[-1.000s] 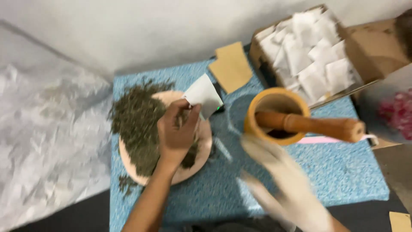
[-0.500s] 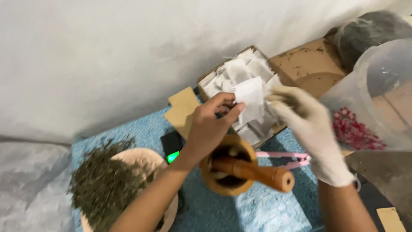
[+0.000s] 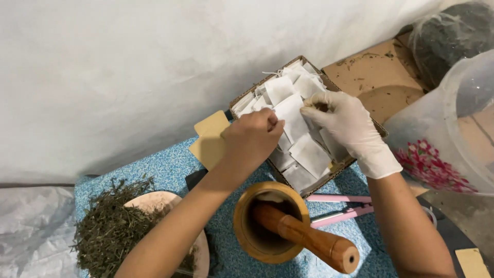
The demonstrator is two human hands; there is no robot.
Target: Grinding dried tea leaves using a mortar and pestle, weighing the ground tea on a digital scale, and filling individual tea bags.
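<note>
- A cardboard box point(image 3: 242, 99) full of small white paper sachets point(image 3: 309, 154) is seen from above, set against a pale wall on a blue speckled surface point(image 3: 170, 170).
- One white sachet point(image 3: 290, 114) is held over the middle of the box, pinched between both hands.
- The left hand point(image 3: 252, 138), bare, is curled shut at the box's near-left edge, with its fingertips closed on the sachet's left edge.
- The right hand point(image 3: 346, 126), in a white glove, is bent over the box's centre, its fingertips pressed on the sachet's top right corner; the other fingers are loosely curled.
- Judged from the grip, the sachet is best handled by its edges, lightly, so the thin paper is not torn.
- Just in front of the box, a wooden mortar point(image 3: 270, 221) is seen with a wooden pestle point(image 3: 309, 238) leaning inside.
- Left of the mortar, dried green herbs point(image 3: 116, 229) are heaped on a round plate point(image 3: 201, 249).
</note>
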